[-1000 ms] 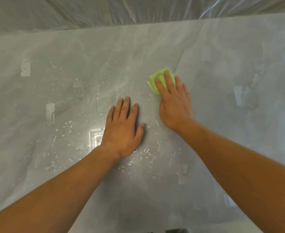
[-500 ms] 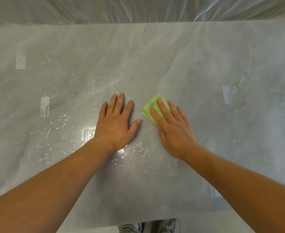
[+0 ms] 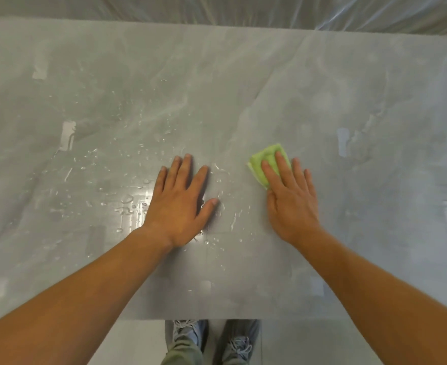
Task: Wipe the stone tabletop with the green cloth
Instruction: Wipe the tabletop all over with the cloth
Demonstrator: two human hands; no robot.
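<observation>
A grey stone tabletop (image 3: 348,88) fills the view. A small folded green cloth (image 3: 263,160) lies on it right of centre. My right hand (image 3: 291,198) lies flat on the cloth, its fingers pressing it to the stone and covering its near part. My left hand (image 3: 181,204) rests palm down with fingers spread on the bare stone, a hand's width left of the cloth. Water droplets (image 3: 127,204) are scattered on the stone around and left of my left hand.
Clear plastic sheeting (image 3: 217,9) hangs beyond the table's far edge. The near edge (image 3: 217,317) runs below my forearms, with my two shoes (image 3: 212,341) on the pale floor under it. Bright light reflections sit on the wet stone.
My right hand has slid the cloth toward me and then to the right, away from my left hand. My left hand has stayed flat on the stone. The view has tilted down, showing the shoes.
</observation>
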